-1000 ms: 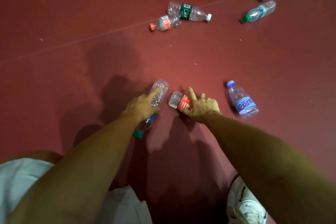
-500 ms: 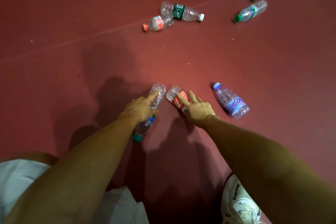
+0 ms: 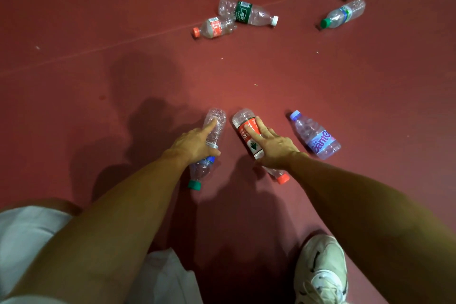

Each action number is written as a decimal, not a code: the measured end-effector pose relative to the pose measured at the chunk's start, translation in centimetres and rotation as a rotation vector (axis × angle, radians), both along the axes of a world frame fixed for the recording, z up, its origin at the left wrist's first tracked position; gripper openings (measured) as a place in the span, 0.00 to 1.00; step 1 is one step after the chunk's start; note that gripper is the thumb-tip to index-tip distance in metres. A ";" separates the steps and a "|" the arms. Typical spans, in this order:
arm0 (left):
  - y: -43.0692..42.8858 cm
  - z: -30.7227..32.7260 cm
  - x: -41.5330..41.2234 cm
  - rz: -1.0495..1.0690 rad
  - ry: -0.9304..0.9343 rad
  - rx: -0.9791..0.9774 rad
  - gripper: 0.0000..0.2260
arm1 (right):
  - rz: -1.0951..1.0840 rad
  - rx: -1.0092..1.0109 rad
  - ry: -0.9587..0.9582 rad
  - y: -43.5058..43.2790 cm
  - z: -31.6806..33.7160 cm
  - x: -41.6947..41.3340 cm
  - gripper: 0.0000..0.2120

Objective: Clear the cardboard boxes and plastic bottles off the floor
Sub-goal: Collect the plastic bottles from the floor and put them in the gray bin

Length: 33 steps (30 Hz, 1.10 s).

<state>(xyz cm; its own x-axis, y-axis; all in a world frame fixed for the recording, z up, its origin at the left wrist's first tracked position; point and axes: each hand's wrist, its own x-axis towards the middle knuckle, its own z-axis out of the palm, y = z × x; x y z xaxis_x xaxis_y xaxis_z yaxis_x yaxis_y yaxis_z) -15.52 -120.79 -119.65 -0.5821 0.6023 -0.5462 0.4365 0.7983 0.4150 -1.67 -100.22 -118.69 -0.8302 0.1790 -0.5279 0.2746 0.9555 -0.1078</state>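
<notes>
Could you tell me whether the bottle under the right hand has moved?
Yes. The bottle swung its base farther away, now level with the neighbouring purple cap.

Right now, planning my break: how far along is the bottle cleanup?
Nothing looks cleared yet: seven bottles show. In hand: left hand grips a clear bottle, right hand a red-label bottle. Left: purple-label bottle and four farther bottles. No boxes in view.
</notes>
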 end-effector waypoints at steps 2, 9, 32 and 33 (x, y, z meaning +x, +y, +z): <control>0.5 -0.1 0.3 -0.009 -0.017 -0.002 0.46 | 0.003 -0.010 -0.002 0.0 0.1 0.0 0.51; 1.4 -0.3 1.0 -0.063 0.029 -0.031 0.48 | -0.029 -0.035 -0.007 -0.2 0.3 0.1 0.53; -0.7 29.7 -3.6 0.166 0.247 -0.010 0.37 | -0.063 -0.082 0.150 -2.2 28.8 -8.1 0.42; -1.2 32.8 -3.9 0.185 0.234 0.003 0.37 | -0.046 -0.083 0.147 -2.5 32.2 -8.5 0.42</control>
<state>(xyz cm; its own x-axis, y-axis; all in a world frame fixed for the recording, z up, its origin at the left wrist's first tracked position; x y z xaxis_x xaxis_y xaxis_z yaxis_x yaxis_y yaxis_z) -19.41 -122.01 -86.80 -0.7918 0.4760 -0.3828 0.3681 0.8720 0.3227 -10.18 -102.72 -86.50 -0.8915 0.1793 -0.4161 0.2932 0.9285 -0.2280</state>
